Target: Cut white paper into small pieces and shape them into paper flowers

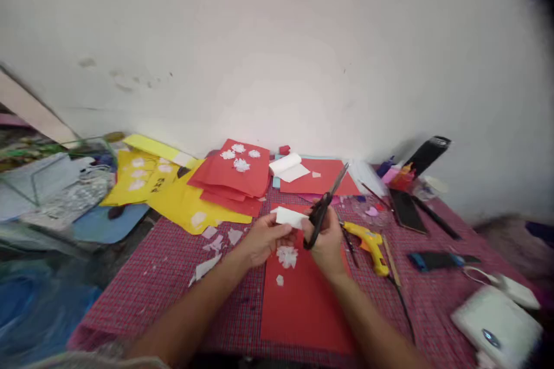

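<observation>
My left hand pinches a small folded piece of white paper above a red sheet lying on the red checked tablecloth. My right hand grips black-handled scissors, blades pointing up and to the right, right beside the white paper. A white cut-out flower lies on the red sheet just under my hands. White paper scraps are scattered to the left.
A yellow glue gun lies right of my hands. Red sheets with white flowers and yellow sheets sit at the back left. Dark tools, a blue-black tool and a white device lie to the right. A white wall stands behind.
</observation>
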`<state>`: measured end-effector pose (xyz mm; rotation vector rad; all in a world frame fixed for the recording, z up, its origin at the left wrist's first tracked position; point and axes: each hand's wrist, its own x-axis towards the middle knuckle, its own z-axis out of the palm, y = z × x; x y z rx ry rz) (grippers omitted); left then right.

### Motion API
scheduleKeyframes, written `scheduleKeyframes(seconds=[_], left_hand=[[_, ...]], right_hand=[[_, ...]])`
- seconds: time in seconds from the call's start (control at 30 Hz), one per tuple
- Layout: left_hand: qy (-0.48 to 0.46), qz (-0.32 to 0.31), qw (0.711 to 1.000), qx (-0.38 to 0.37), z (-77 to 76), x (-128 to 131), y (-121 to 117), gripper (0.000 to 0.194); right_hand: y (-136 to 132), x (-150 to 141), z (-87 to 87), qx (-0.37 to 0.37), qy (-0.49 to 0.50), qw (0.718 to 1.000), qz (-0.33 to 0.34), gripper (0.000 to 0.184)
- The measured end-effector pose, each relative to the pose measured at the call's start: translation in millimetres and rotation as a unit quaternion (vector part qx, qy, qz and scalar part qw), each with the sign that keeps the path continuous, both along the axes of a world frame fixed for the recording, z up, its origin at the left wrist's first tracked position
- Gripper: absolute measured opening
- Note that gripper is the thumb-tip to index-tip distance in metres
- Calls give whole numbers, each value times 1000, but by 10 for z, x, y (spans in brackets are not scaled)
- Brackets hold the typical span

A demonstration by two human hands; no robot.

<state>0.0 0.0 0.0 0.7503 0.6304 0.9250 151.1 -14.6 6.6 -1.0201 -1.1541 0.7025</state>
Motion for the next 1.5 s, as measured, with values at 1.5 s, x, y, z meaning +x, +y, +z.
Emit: scheduleKeyframes(seconds=[1.5], left_hand=[[-146, 274, 946, -88, 9, -414, 488, 8]], right_hand=[[-77, 59, 44, -221, 65, 830, 507, 42]])
